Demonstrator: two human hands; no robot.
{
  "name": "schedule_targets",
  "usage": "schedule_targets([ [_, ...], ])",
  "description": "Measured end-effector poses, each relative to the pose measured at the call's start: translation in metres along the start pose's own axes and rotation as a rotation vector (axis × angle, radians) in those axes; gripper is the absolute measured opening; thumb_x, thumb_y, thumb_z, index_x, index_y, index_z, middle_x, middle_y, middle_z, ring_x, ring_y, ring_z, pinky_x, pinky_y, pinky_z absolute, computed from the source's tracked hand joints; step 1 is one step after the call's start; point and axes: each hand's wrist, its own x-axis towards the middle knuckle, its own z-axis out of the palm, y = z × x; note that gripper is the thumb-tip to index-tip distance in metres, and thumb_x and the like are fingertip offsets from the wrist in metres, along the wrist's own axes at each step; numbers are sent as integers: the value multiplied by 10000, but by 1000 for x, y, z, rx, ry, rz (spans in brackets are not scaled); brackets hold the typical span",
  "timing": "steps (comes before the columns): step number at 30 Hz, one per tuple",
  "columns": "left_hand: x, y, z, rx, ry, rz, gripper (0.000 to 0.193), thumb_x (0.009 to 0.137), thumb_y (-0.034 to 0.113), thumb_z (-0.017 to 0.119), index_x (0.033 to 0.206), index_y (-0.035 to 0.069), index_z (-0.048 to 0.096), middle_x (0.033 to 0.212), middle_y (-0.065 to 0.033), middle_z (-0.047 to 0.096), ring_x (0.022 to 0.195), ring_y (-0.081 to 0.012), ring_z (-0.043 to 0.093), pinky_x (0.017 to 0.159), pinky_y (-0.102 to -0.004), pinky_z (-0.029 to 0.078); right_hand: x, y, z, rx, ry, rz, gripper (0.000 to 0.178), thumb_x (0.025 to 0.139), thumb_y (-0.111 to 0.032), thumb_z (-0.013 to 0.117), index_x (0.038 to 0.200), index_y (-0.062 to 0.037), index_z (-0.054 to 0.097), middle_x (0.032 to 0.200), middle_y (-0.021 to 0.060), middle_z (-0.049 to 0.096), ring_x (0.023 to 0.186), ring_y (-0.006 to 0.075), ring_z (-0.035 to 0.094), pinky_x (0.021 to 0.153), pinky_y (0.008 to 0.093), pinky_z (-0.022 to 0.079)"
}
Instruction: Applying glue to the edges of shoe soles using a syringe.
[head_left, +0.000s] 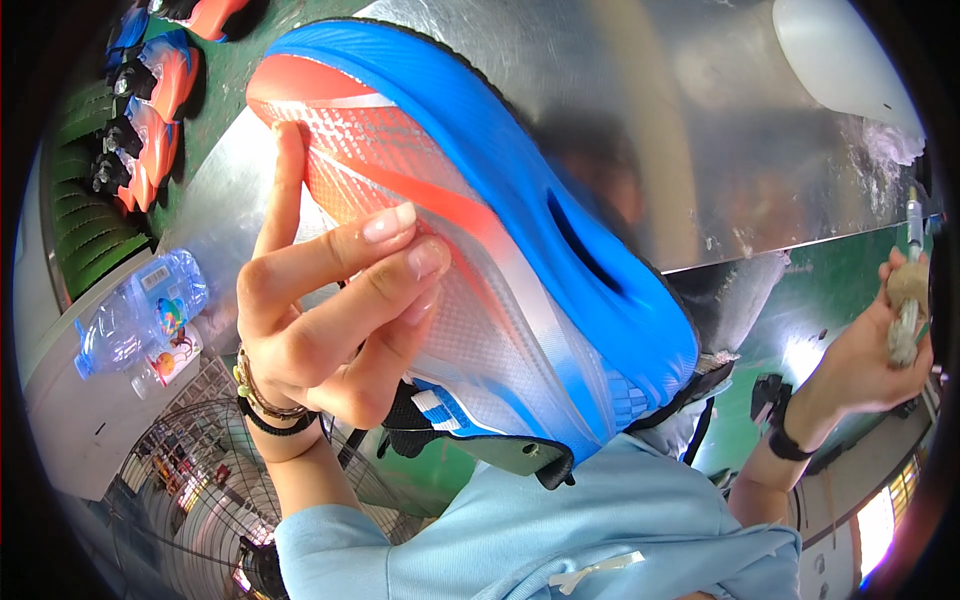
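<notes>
A running shoe (455, 120) with a thick blue sole and an orange-to-white mesh upper fills the middle, tilted on its side. My left hand (330, 320) grips it: one finger reaches to the toe, while the others curl over the upper. The black collar and a blue-and-white tab show below the wrist side. Off to the far right, my right hand (865, 350) is closed around a slim pen-like tool (914, 222) with a pale tip and a tan round collar. Its exact kind is unclear.
A metal work surface (690, 130) lies behind the shoe, with whitish residue (880, 145) at its right. Several orange-and-blue shoes (150, 150) stand upper left beside a green ribbed conveyor (90, 220). A clear plastic bottle (140, 310) lies at left, above a wire fan guard (200, 470).
</notes>
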Motion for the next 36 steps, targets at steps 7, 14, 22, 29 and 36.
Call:
schedule_targets([
  [7, 2, 1, 2, -6, 4, 11, 187, 769, -33, 553, 939, 46, 556, 958, -102, 502, 961, -228, 527, 965, -644, 307, 30, 40, 18, -25, -10, -157, 487, 867, -248, 293, 1099, 146, 461, 1097, 284, 502, 1022, 438, 501, 931, 459, 394],
  [14, -18, 3, -2, 37, 65, 10, 237, 594, -53, 648, 802, 51, 605, 1000, -14, 529, 957, -157, 564, 882, -664, 389, 20, 33, 27, -2, -21, 0, 503, 884, -271, 298, 1172, 129, 398, 1159, 296, 461, 1059, 430, 482, 968, 461, 354],
  [22, -60, 5, -41, 387, 171, -320, 189, 717, -3, 622, 902, 15, 587, 975, -138, 618, 943, -286, 597, 865, -448, 454, 24, 25, -20, 49, 20, -2, 501, 871, -269, 304, 1188, 105, 406, 1195, 286, 447, 1042, 408, 495, 950, 453, 364],
  [29, -124, -40, -112, 534, 63, -1315, 458, 654, 389, 746, 804, 1, 556, 687, -104, 615, 589, -226, 585, 591, -345, 463, 23, 20, -23, 202, 21, -5, 490, 915, -326, 306, 1198, 62, 401, 1187, 254, 457, 983, 337, 522, 905, 408, 392],
  [36, -141, -62, -125, 792, -45, -1317, 542, 699, 499, 673, 749, -38, 616, 672, -138, 639, 634, -258, 628, 597, -378, 469, 37, 44, -23, 310, -56, -70, 437, 928, -321, 348, 1157, 44, 422, 1139, 226, 477, 926, 302, 539, 824, 387, 437],
])
